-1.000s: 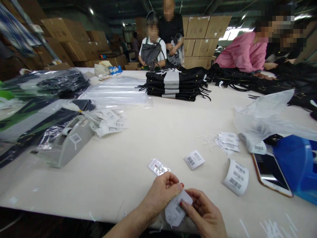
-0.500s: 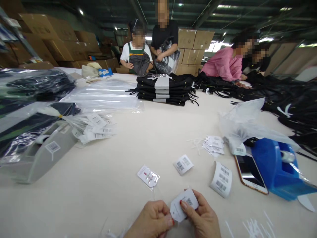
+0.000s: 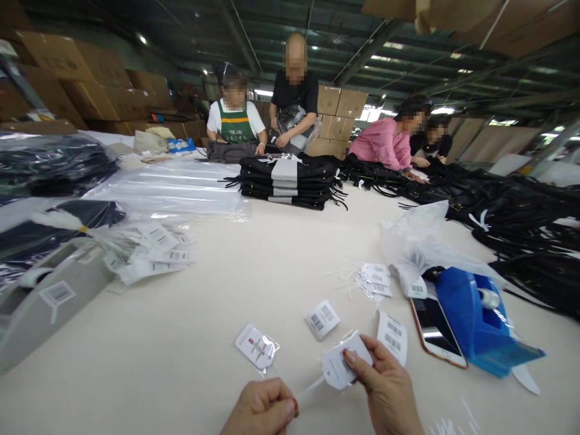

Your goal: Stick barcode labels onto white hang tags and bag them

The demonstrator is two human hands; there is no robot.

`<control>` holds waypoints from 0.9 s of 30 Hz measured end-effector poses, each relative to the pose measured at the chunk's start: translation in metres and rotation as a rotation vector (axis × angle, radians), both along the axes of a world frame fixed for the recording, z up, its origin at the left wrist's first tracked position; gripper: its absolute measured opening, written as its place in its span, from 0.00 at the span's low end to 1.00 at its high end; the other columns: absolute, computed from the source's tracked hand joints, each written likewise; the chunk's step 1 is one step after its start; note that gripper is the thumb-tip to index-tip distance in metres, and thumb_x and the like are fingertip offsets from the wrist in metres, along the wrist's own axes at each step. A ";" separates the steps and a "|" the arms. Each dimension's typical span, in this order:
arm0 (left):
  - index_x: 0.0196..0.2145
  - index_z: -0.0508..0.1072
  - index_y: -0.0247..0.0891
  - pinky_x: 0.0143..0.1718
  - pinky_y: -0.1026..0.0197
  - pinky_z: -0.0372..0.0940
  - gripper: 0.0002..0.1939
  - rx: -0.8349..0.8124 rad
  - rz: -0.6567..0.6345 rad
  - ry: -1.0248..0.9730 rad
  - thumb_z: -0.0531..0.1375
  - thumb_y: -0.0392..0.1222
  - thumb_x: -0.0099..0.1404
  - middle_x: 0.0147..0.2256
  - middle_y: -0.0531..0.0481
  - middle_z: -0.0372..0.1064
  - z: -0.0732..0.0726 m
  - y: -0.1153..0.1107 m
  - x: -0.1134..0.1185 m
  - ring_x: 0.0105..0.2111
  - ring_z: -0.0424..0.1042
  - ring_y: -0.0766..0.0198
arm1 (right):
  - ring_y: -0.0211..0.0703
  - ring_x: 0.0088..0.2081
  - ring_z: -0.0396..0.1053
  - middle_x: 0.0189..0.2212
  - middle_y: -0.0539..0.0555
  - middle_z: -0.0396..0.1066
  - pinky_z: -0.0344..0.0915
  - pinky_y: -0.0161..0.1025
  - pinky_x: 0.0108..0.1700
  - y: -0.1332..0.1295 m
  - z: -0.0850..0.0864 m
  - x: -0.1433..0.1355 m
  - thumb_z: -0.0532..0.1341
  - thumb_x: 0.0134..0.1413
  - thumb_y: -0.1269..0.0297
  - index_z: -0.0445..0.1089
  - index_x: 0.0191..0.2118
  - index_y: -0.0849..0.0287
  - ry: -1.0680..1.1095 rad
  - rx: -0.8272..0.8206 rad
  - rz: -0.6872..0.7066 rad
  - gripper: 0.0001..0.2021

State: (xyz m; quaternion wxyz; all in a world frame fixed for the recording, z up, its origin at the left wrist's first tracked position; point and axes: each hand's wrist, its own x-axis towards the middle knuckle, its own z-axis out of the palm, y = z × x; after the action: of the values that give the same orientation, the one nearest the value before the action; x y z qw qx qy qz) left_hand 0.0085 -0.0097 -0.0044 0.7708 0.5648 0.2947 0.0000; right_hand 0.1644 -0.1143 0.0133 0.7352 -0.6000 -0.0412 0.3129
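Note:
Between its thumb and fingers, my right hand (image 3: 385, 380) grips a white hang tag (image 3: 345, 360) with a barcode, in a clear sleeve. A thin white string (image 3: 312, 385) runs from the tag to my left hand (image 3: 265, 408), whose thumb and fingertips pinch its end. Just above my left hand lies another sleeved tag (image 3: 257, 347) with a printed figure. A barcode sticker sheet (image 3: 322, 319) rests on the table above the held tag, and a larger curled one (image 3: 392, 338) stands partly behind my right hand.
A phone (image 3: 437, 331) lies against a blue tape dispenser (image 3: 473, 317) at right. At left are a grey dispenser (image 3: 54, 296) and bundled tags (image 3: 158, 251). Folded black garments (image 3: 285, 181) are stacked ahead. Several people work across the table.
My left hand has moved left, away from the tag, and the string now stretches between both hands. The view has shifted; the person in the green apron has lowered a dark item.

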 end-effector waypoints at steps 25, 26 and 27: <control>0.23 0.60 0.38 0.24 0.65 0.49 0.11 0.957 -0.129 0.421 0.60 0.37 0.43 0.23 0.58 0.56 0.022 0.096 -0.004 0.25 0.57 0.67 | 0.48 0.43 0.67 0.40 0.59 0.70 0.67 0.45 0.45 0.059 -0.045 -0.044 0.58 0.48 0.63 0.64 0.45 0.60 -1.161 -0.312 0.454 0.16; 0.22 0.59 0.38 0.23 0.66 0.49 0.09 0.915 -0.117 0.398 0.59 0.37 0.45 0.21 0.59 0.55 0.021 0.094 -0.008 0.24 0.56 0.68 | 0.48 0.41 0.68 0.38 0.58 0.71 0.67 0.44 0.43 0.062 -0.043 -0.043 0.59 0.47 0.63 0.65 0.44 0.60 -1.121 -0.307 0.483 0.16; 0.21 0.59 0.38 0.23 0.66 0.49 0.08 0.867 -0.095 0.360 0.58 0.37 0.46 0.20 0.59 0.54 0.020 0.092 -0.012 0.23 0.56 0.69 | 0.46 0.37 0.69 0.34 0.55 0.72 0.68 0.41 0.38 0.063 -0.040 -0.044 0.59 0.47 0.63 0.67 0.40 0.60 -1.073 -0.299 0.530 0.12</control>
State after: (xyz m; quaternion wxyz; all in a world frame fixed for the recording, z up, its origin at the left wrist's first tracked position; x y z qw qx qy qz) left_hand -0.0030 0.0823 0.0158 0.3997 0.8385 0.3703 -0.0098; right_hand 0.1205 -0.0510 -0.0269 0.4169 -0.7397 -0.5088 0.1419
